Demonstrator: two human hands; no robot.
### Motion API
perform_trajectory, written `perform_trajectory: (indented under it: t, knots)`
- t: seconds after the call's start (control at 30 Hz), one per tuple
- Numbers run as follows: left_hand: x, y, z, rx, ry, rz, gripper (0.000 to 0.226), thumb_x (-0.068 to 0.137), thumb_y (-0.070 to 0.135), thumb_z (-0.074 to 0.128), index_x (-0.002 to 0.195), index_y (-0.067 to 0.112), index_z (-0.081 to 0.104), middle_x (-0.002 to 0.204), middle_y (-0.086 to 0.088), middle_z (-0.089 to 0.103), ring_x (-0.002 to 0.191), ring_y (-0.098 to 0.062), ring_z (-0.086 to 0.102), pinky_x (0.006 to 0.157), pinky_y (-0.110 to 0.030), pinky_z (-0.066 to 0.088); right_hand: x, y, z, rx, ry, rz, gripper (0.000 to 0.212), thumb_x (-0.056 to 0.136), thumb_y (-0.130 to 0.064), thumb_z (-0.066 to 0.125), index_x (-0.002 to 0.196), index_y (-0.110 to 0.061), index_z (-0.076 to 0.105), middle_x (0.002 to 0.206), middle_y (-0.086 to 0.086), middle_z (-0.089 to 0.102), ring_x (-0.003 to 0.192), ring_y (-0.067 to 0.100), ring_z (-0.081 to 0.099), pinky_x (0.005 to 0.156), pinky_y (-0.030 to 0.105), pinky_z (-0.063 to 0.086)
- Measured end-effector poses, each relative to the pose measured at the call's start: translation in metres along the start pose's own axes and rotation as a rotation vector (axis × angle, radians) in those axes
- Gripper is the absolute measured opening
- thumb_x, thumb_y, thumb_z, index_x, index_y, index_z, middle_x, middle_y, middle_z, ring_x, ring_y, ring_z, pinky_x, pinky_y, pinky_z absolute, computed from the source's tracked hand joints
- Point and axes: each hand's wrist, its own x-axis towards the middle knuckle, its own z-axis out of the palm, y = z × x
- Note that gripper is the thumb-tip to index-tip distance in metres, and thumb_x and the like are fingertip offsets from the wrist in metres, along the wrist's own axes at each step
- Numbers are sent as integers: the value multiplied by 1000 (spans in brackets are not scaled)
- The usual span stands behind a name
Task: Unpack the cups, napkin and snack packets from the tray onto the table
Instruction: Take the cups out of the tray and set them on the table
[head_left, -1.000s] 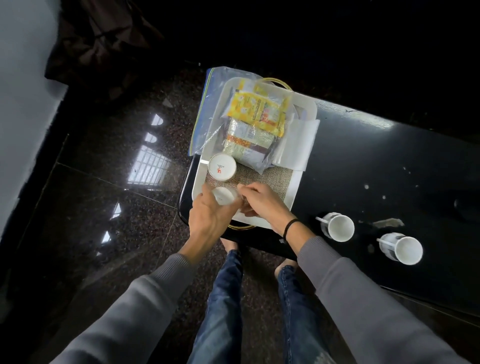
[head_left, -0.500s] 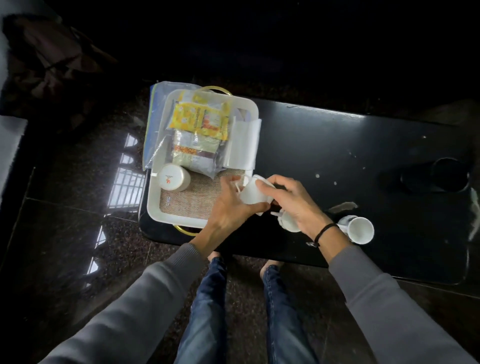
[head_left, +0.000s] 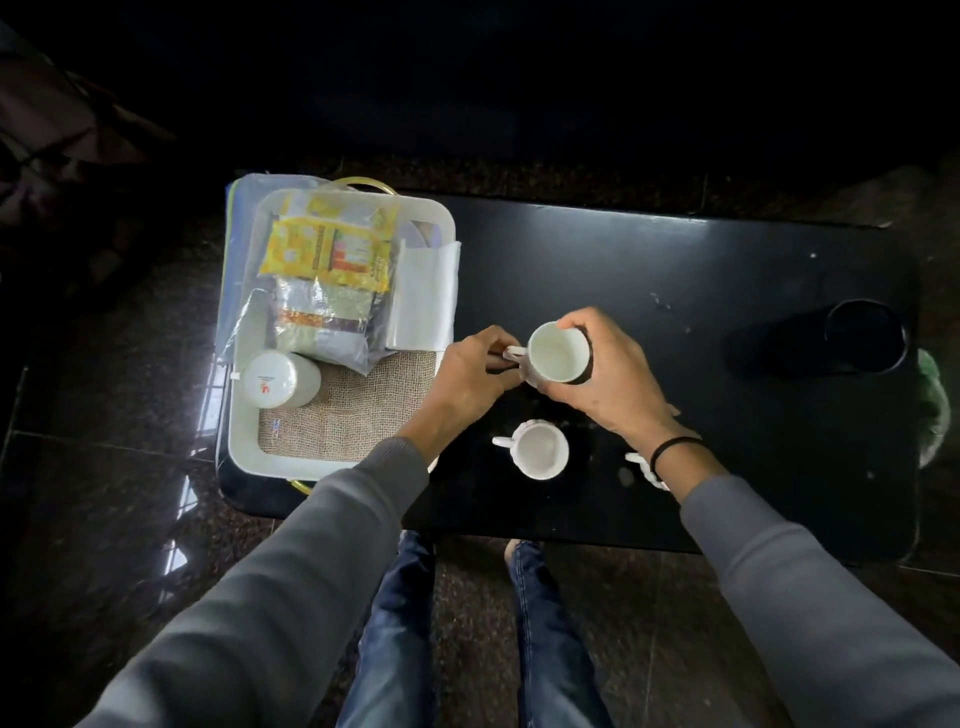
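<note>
Cup (head_left: 557, 358) now upright: right fingers (head_left: 583, 323) wrap it, left fingers (head_left: 497, 344) pinch handle (head_left: 515, 353).

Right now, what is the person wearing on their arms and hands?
Both arms are in long grey sleeves, the left sleeve and the right sleeve, ending at the wrists. The left hand and right hand are bare, with no gloves. A thin black band circles the right wrist.
</note>
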Motion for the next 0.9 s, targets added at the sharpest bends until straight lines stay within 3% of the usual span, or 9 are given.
perform_trajectory:
  t: [0.13,0.3,0.4,0.6,0.8,0.9]
  knots:
    - [9,0,5,36,41,-28,16,96,3,66,111,2,68,107,-11,74,97,-26,74,91,-37,61,4,10,10,-35,32,-27,65,71,-32,90,121,-26,49,117,-10,60,103,16,60,83,41,55]
    - [9,-6,7,17,53,-69,15,97,-1,62,111,-1,67,106,-14,73,94,-29,74,89,-40,62,5,18,20,-64,19,-57,75,70,-25,90,128,-28,44,125,-10,57,106,14,59,80,27,47]
    - [7,-10,9,4,40,-86,14,98,1,62,111,0,67,107,-14,72,98,-27,73,86,-38,63,3,22,24,-100,10,-71,77,69,-24,90,130,-28,43,128,-8,57,107,14,58,80,25,44]
    - [4,-14,12,-23,37,-80,13,98,4,63,110,1,68,110,-13,71,97,-23,73,72,-20,63,-2,22,27,-167,-7,-81,80,71,-18,89,136,-19,43,136,0,52,120,21,55,89,37,54]
    - [-5,-9,6,29,35,-56,25,96,1,63,121,4,66,121,-9,71,101,-24,73,86,-41,62,-4,11,24,-248,-35,-49,98,65,-34,95,144,-14,40,141,6,50,128,27,50,103,42,42]
    - [-14,-7,-5,62,67,-51,30,95,1,62,124,8,65,126,-6,69,107,-21,71,92,-44,60,-2,-5,21,-332,-31,-66,95,66,-41,93,143,-15,43,141,7,52,129,27,47,104,40,35]
